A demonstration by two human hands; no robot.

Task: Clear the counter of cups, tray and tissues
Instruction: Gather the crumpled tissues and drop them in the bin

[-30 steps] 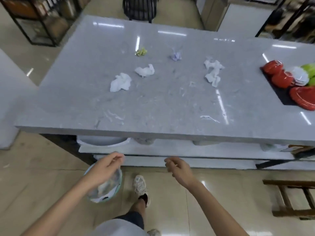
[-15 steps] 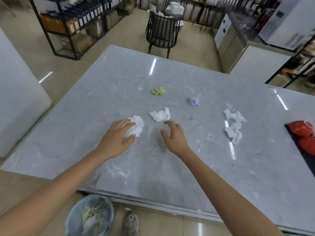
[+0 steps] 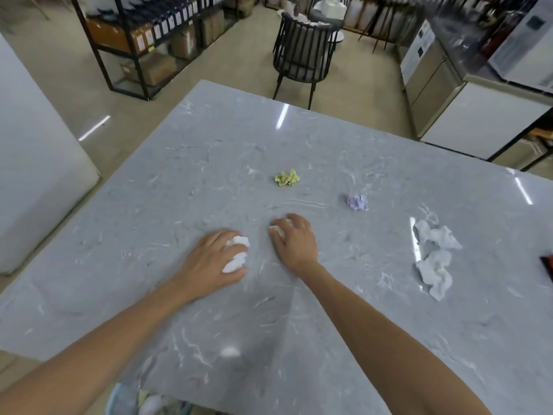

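Honestly, with the left hand (image 3: 209, 259) curled loosely around a crumpled white tissue (image 3: 237, 256) and the right hand (image 3: 294, 239) cupped over another white tissue wad (image 3: 276, 230) mid-frame on the grey marble tabletop (image 3: 179, 187), either light wad could slip out before reaching the bin (image 3: 119, 399) at the bottom edge.

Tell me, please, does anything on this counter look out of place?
Yes: crumpled litter is scattered over the counter: a yellow-green wad, a purple wad, white tissues at right, and one under each of the hands.
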